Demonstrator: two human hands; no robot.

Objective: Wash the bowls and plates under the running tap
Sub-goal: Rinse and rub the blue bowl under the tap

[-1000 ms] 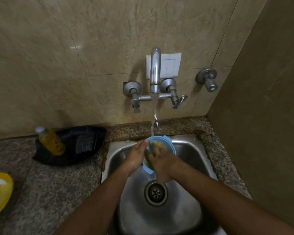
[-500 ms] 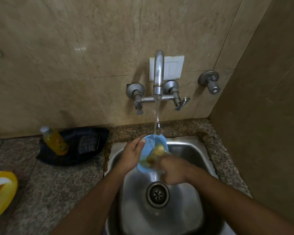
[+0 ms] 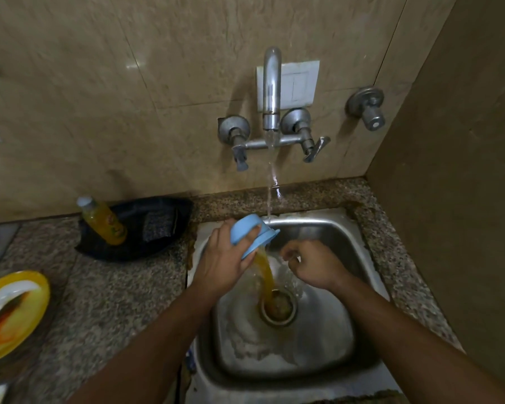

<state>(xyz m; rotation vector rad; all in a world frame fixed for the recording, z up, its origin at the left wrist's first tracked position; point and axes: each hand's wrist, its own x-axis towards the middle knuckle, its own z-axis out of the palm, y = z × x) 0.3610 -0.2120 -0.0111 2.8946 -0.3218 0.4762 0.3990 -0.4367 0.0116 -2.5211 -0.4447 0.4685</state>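
The blue bowl (image 3: 252, 235) is tipped over now in the left hand (image 3: 225, 260), which grips it tight, so dirty yellow water (image 3: 264, 272) pours into the drain (image 3: 278, 305). A moment ago the right hand (image 3: 312, 265) was rubbing inside it; now it is out, loosely curled, holding nothing. The tap (image 3: 271, 91) above runs. This bowl looks nearly clean. A dirty yellow plate (image 3: 11, 313) waits on the worktop (image 3: 105, 301), far left.

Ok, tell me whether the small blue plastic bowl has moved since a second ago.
Yes. The small blue plastic bowl has tipped over and shifted left of the water stream, now pouring brownish liquid toward the sink drain.
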